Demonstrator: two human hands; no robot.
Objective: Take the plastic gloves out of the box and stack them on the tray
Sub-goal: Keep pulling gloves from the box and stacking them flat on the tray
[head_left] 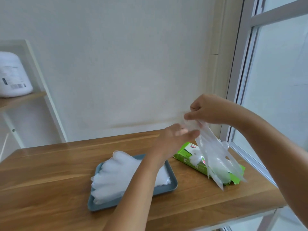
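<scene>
Head view: a sizeable glove stack is laid on the tray, one more glove is pinched by the right hand above the green box, the left hand is held with fingers straight beside it, and remaining gloves in the box are judged pending.

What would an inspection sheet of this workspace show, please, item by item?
Surface: wooden table, set against a plain wall.
Job's things: blue tray holds a stack of gloves; green box lies to its right, plastic bulging from the opening; held glove hangs above the box.
Clutter: nothing seen.
Hands: right hand pinches the held glove's top; left hand, fingers extended, reaches towards it, blurred, contact unclear.
Cables: nothing seen.
Surroundings: white appliance on a shelf at left; window at right.
</scene>
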